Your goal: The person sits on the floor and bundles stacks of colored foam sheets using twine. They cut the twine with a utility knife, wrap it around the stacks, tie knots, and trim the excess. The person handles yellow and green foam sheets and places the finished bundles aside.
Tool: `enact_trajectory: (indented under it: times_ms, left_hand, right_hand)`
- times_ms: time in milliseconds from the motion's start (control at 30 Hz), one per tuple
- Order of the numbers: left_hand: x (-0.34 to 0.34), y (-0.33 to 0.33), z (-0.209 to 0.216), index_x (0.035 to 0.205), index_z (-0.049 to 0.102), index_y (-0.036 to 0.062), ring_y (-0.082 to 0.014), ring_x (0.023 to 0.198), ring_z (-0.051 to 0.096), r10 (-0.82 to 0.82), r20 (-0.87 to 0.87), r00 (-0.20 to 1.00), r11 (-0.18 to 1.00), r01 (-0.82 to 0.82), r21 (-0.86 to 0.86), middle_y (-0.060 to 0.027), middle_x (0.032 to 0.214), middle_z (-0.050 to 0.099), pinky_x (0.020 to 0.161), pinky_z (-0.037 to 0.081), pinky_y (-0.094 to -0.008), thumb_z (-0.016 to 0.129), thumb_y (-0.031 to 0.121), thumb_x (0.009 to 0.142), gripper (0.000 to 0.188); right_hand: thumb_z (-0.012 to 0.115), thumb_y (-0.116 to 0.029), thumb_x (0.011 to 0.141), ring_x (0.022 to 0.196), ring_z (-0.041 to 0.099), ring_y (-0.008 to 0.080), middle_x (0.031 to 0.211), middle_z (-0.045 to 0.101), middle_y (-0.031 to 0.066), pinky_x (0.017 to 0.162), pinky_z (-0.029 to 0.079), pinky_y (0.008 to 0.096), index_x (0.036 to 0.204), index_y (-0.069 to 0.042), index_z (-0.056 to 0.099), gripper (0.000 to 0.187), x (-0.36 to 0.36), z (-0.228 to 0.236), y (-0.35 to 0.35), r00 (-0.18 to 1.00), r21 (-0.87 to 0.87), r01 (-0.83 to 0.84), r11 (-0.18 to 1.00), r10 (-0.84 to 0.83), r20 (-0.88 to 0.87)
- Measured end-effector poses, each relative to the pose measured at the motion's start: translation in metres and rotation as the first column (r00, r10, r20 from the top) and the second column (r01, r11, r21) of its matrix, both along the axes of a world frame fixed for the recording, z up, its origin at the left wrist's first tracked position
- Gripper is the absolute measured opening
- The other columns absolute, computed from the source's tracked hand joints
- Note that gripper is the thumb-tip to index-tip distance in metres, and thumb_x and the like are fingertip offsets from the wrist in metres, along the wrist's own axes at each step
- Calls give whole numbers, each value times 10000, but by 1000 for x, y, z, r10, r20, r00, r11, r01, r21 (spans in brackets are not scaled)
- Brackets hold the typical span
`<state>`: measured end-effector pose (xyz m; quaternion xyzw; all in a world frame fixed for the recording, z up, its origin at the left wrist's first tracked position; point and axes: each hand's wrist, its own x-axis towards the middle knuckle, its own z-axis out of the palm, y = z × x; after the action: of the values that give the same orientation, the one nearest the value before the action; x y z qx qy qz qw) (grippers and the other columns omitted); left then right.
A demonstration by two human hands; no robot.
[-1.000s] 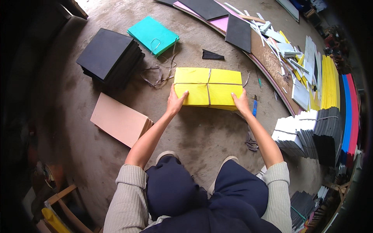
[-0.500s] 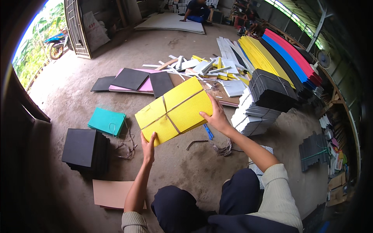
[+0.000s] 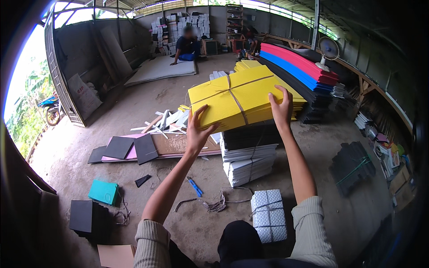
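Note:
A tied bundle of yellow ribbed sheets (image 3: 257,96), bound crosswise with thin grey-brown string, is held up between my two hands. My left hand (image 3: 199,131) grips its near left corner, and my right hand (image 3: 281,109) clasps the right end. Behind and below the bundle stands a stack with black sheets (image 3: 250,137) on top and tied white sheets (image 3: 248,163) underneath. The yellow bundle covers the top of that stack, so I cannot tell whether the two touch. A white patterned bundle (image 3: 268,216), also tied, lies on the floor near my knee.
A blue cutter (image 3: 195,186) and loose string (image 3: 214,204) lie on the floor. Left are green sheets (image 3: 103,191), a black stack (image 3: 85,216) and scattered offcuts (image 3: 167,123). Long red sheets (image 3: 295,60) lie piled at right; a person (image 3: 184,47) sits at the back.
Both hands have raised the yellow bundle and carried it right, over the black-and-white stack. My view has tilted up, showing more of the back wall.

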<state>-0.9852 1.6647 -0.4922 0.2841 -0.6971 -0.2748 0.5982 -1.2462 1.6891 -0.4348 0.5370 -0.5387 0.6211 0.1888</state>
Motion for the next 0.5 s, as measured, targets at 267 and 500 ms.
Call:
enact_trajectory:
  times_ms: [267,500]
  left_hand:
    - [-115,-33,24,1089,548,41,-256,915,568,27,50,998,996,-31,89,-119,1006,549,787,470,-330,749,163,646,501]
    - [-116,-50,3,1069,516,60,-314,969,544,160,102,982,986,-163,21,-147,1041,560,828,439,-373,769,167,614,531]
  right_hand:
    - [590,-392,758,961,512,342,1008,513,197,806,420,410,1011,-119,567,373,-146,-24,-44,977,291,134,947,-176,121]
    - [553,-392,785,995,464,360,1076,412,221,814,399,466,1040,-151,550,350,-123,-52,-63,955,322,238,916,-281,92]
